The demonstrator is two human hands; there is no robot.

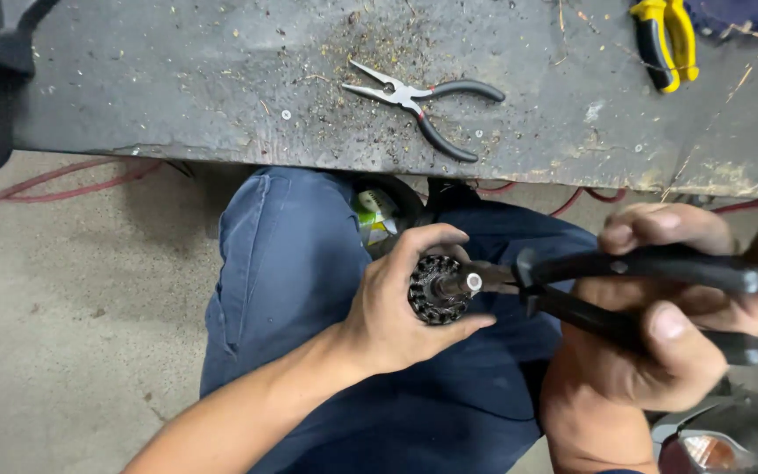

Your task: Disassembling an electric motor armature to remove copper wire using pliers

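Note:
My left hand (396, 307) is wrapped around a dark round motor rotor (432, 290) with a steel shaft (467, 283) pointing at the camera, held over my lap. My right hand (660, 342) grips the black handles of a pair of pliers (642, 290). The jaws of the pliers sit at the side of the shaft, close to its tip. Both hands are below the near edge of a dusty grey workbench (221, 79).
Black-handled needle-nose pliers (427, 104) lie open on the workbench. Yellow-handled pliers (667, 39) rest at its back right. Red cables (54, 180) run along the concrete floor. My blue trouser legs (300, 263) fill the middle. A dark rounded object (721, 439) sits bottom right.

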